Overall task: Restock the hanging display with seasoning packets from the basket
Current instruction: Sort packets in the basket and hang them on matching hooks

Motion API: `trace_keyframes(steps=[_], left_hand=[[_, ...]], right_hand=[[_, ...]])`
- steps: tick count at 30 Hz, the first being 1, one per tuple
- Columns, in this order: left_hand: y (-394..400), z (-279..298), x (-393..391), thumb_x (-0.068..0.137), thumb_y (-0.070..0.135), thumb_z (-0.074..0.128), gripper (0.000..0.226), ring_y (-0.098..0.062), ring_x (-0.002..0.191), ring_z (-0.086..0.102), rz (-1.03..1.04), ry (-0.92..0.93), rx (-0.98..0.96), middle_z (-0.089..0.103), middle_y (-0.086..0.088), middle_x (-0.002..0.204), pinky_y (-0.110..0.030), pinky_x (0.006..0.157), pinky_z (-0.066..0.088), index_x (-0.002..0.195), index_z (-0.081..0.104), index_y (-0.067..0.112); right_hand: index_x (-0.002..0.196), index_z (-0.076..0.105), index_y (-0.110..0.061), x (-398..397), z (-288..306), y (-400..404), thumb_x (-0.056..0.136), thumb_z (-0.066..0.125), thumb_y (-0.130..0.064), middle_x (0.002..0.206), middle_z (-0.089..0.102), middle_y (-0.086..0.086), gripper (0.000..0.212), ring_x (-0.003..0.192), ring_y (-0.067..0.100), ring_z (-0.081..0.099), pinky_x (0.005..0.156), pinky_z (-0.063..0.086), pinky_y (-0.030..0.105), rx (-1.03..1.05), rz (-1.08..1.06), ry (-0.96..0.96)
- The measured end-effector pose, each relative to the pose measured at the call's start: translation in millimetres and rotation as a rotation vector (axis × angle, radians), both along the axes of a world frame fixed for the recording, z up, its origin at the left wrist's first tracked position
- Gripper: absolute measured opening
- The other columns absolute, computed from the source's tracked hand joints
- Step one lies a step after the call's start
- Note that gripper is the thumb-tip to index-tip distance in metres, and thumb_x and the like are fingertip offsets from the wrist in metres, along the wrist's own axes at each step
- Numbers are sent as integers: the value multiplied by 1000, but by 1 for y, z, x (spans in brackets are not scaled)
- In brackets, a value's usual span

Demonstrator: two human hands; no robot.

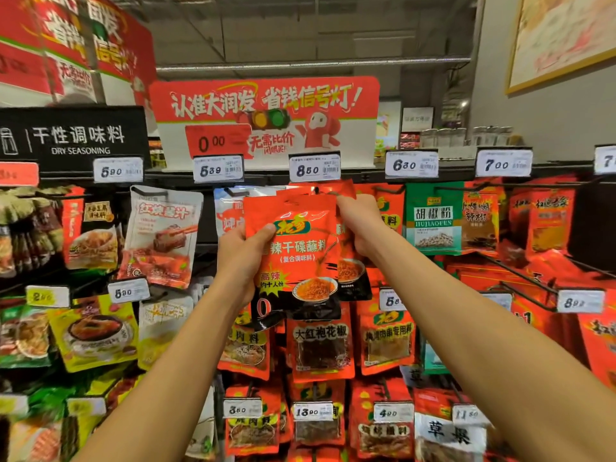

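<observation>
Supermarket seasoning aisle: price tags (pixel 314 168), hanging packets (pixel 321 348), promo sign (pixel 265 108).

So there's a small stack of red seasoning packets (pixel 296 248) held up right in front of the hanging display (pixel 433 221), just under the 8.50 price tag (pixel 314 168). The front one is upright and facing out: orange-red top, green logo, white lettering, black bottom with a bowl of chili powder on it. At least two more sit behind it, fanned to the right. Their tops look like they're up at the hook, but it's too blurry to tell.
</observation>
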State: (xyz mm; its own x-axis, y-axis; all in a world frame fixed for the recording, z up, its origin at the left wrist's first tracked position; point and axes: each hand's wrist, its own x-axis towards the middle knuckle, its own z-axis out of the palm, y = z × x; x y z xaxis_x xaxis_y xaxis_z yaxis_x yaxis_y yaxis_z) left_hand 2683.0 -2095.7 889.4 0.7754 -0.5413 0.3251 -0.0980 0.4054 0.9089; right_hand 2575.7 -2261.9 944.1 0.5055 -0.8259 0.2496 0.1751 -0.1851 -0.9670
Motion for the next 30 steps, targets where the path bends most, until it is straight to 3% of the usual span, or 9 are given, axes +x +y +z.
trace_keyframes(steps=[3, 6, 7, 9, 11, 15, 21, 30], left_hand=[[-6, 5, 1, 93, 22, 71, 13, -22, 73, 77, 6, 7, -3, 79, -5, 86, -35, 60, 60, 104, 67, 15], [-18, 14, -2, 94, 19, 70, 6, -20, 67, 75, 2, -5, -5, 78, -4, 78, -34, 56, 60, 98, 67, 15], [-23, 18, -5, 93, 19, 70, 6, -20, 65, 75, -2, -1, -5, 78, -3, 75, -33, 55, 59, 95, 67, 15], [-33, 25, -10, 92, 22, 72, 9, -20, 63, 75, -10, 29, -17, 77, -4, 74, -31, 51, 58, 93, 66, 15], [-42, 31, -14, 91, 30, 74, 18, -21, 68, 77, -9, 52, -8, 79, -6, 79, -31, 51, 58, 96, 69, 14], [-55, 41, -12, 91, 38, 73, 28, -27, 76, 77, 88, 82, 45, 78, -10, 91, -46, 65, 64, 103, 68, 14], [-61, 47, -10, 85, 32, 77, 23, -31, 74, 76, 135, 89, 93, 77, -14, 87, -55, 71, 63, 88, 66, 12], [-59, 50, -10, 84, 33, 77, 25, -31, 72, 76, 135, 62, 130, 77, -12, 82, -57, 70, 62, 90, 70, 10]], right_hand=[[105, 69, -12, -3, 0, -2, 92, 65, -52, 97, 78, 13, 42, 91, 35, 75, 83, 60, 51, 42, 14, -35], [124, 67, -8, -8, -6, -5, 89, 60, -65, 116, 72, 22, 67, 109, 41, 69, 97, 55, 56, 87, 85, -158], [127, 66, -11, -9, -9, -6, 87, 62, -65, 116, 74, 18, 68, 109, 37, 70, 97, 55, 52, 58, 91, -158], [116, 69, -18, -10, -13, -4, 88, 68, -56, 100, 79, 3, 47, 92, 24, 76, 82, 60, 44, -61, 59, -105], [101, 69, -20, -9, -12, -4, 91, 69, -48, 86, 79, 1, 29, 79, 21, 77, 75, 63, 46, -135, 6, -44], [94, 71, -13, -7, -3, 0, 90, 69, -52, 89, 77, 6, 39, 84, 28, 75, 82, 60, 54, -196, -103, 16], [82, 72, -17, -4, -3, 1, 89, 71, -48, 81, 76, 2, 31, 76, 24, 74, 76, 62, 49, -207, -202, 24], [77, 70, -19, -1, 1, 3, 89, 67, -42, 83, 76, 5, 26, 81, 29, 73, 81, 60, 51, -175, -240, 46]])
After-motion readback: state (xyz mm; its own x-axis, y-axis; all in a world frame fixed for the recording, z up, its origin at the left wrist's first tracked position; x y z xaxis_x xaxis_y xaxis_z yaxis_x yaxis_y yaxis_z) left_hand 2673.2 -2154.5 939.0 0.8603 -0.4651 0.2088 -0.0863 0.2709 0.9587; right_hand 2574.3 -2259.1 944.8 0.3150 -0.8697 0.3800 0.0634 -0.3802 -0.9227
